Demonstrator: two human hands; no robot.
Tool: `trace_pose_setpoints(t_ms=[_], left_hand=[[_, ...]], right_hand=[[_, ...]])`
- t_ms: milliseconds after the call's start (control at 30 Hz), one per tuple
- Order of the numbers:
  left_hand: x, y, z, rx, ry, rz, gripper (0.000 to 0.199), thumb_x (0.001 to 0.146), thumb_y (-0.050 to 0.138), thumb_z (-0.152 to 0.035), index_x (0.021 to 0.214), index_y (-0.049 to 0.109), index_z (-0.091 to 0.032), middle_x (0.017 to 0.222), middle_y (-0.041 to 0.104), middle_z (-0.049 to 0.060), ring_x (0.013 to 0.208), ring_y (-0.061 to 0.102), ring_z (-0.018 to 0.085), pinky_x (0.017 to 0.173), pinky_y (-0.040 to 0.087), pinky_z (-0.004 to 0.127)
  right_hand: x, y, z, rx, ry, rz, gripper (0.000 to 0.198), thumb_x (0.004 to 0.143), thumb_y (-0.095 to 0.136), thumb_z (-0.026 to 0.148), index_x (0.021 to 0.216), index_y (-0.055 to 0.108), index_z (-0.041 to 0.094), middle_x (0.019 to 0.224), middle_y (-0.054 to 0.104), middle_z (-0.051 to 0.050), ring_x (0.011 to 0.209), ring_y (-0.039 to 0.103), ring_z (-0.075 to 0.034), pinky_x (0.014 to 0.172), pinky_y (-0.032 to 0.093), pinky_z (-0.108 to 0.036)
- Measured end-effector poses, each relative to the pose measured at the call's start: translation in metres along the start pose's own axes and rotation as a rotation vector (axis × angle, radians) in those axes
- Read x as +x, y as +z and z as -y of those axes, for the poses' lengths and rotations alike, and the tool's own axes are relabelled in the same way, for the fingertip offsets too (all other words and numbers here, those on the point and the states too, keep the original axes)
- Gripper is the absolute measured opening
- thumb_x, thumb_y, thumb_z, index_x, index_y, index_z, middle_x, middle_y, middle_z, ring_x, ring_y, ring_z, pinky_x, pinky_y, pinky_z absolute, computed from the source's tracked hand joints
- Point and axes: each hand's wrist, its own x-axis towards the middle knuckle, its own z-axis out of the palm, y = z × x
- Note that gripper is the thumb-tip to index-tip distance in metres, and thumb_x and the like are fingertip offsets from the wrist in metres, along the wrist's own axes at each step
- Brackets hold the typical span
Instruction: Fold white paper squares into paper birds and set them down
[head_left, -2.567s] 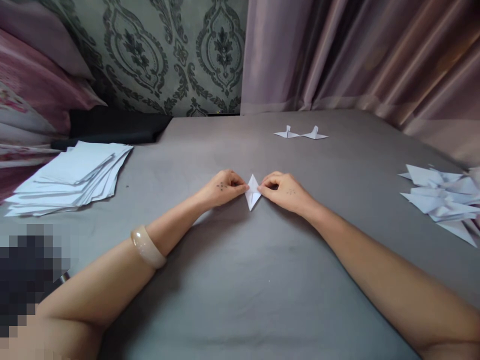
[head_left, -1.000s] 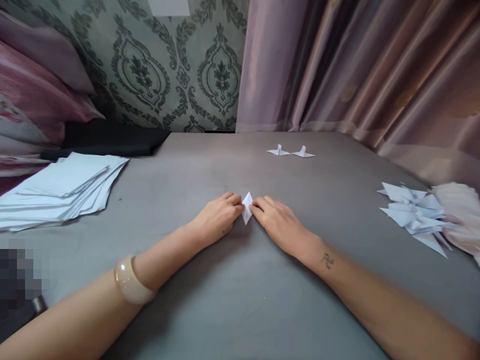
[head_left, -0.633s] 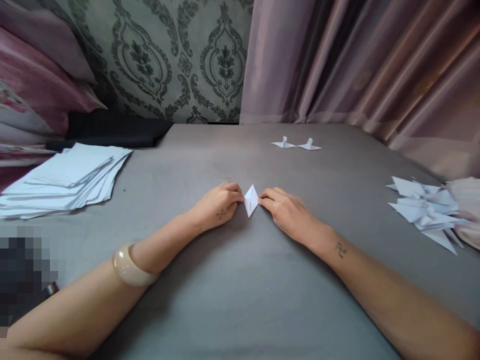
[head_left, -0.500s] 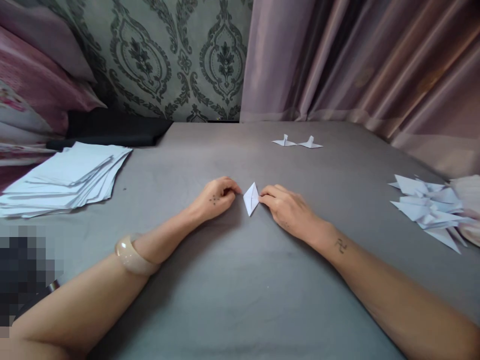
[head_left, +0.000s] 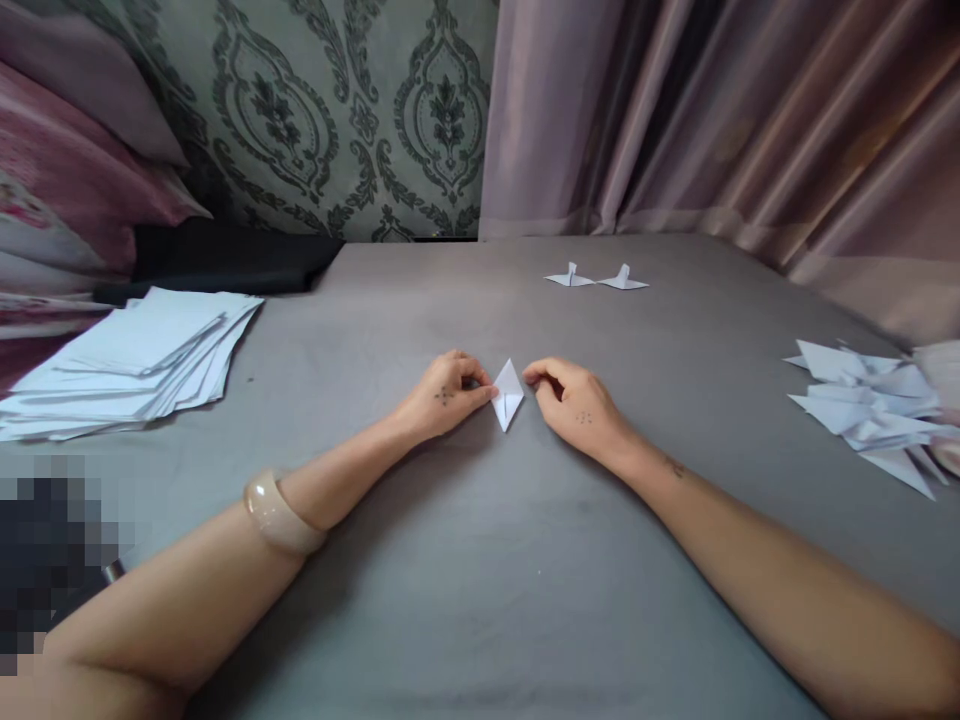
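A small white paper [head_left: 508, 398], folded into a diamond with a slit down its lower half, stands between my hands. My left hand [head_left: 455, 393] pinches its left corner between thumb and fingers. Just off the right corner is my right hand [head_left: 574, 395], its fingers curled in toward the thumb with nothing in them. A narrow gap separates those fingertips from the paper.
Stacked white sheets [head_left: 150, 350] lie at the left, near a folded black cloth [head_left: 240, 262]. Two folded paper birds [head_left: 622, 279] sit toward the back. Several pointed paper pieces [head_left: 870, 395] are piled at the right. A grey cloth [head_left: 480, 580] covers the surface.
My right hand has let go of the paper's right corner and drawn slightly away. My left hand has come rightward and taken the left corner.
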Motion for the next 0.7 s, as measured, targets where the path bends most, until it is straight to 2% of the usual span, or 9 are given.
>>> trace_pose_setpoints(t_ms=[167,267,367,467,567,700], left_hand=[[-0.005,0.001,-0.009,-0.399,-0.016,-0.083,0.023,0.079,0.068,-0.037,0.082,0.065,-0.014,0.079,0.064,0.003,0.067,0.055,0.012,0.063,0.042,0.024],[-0.007,0.002,-0.014,-0.517,0.033,-0.142,0.022,0.077,0.072,-0.035,0.08,0.064,-0.014,0.076,0.065,0.002,0.067,0.056,0.01,0.062,0.042,0.022],[-0.009,0.004,-0.016,-0.536,0.078,-0.164,0.02,0.077,0.073,-0.032,0.079,0.064,-0.015,0.075,0.065,0.001,0.066,0.056,0.01,0.063,0.043,0.022],[-0.009,0.006,-0.015,-0.516,0.137,-0.211,0.019,0.079,0.072,-0.032,0.08,0.064,-0.015,0.08,0.065,0.003,0.073,0.058,0.012,0.07,0.046,0.025],[-0.01,0.008,-0.014,-0.491,0.176,-0.205,0.018,0.08,0.07,-0.032,0.08,0.064,-0.015,0.084,0.065,0.004,0.079,0.059,0.014,0.077,0.047,0.029],[-0.01,0.009,-0.016,-0.486,0.183,-0.171,0.02,0.078,0.073,-0.029,0.086,0.06,-0.016,0.086,0.063,0.004,0.082,0.059,0.014,0.076,0.047,0.028]], right_hand=[[0.005,-0.002,0.005,0.488,0.265,-0.009,0.029,0.078,0.05,0.015,0.106,0.058,0.019,0.101,0.071,-0.009,0.088,0.068,-0.019,0.08,0.052,-0.036],[0.004,-0.006,0.015,0.704,0.312,0.08,0.037,0.077,0.055,0.02,0.114,0.054,0.018,0.114,0.067,-0.011,0.101,0.064,-0.02,0.085,0.051,-0.035],[0.002,-0.007,0.024,0.78,0.298,0.12,0.043,0.076,0.067,0.03,0.116,0.055,0.019,0.118,0.064,-0.01,0.104,0.061,-0.019,0.088,0.049,-0.034],[-0.001,-0.004,0.03,0.841,0.304,0.134,0.043,0.073,0.073,0.041,0.108,0.06,0.02,0.103,0.068,-0.006,0.091,0.062,-0.017,0.081,0.048,-0.032],[-0.001,0.0,0.032,0.853,0.303,0.077,0.035,0.071,0.075,0.044,0.094,0.065,0.02,0.088,0.068,-0.002,0.08,0.06,-0.015,0.074,0.047,-0.029],[0.0,0.003,0.031,0.751,0.235,-0.026,0.025,0.074,0.072,0.041,0.086,0.069,0.019,0.079,0.067,-0.001,0.073,0.058,-0.014,0.07,0.045,-0.028]])
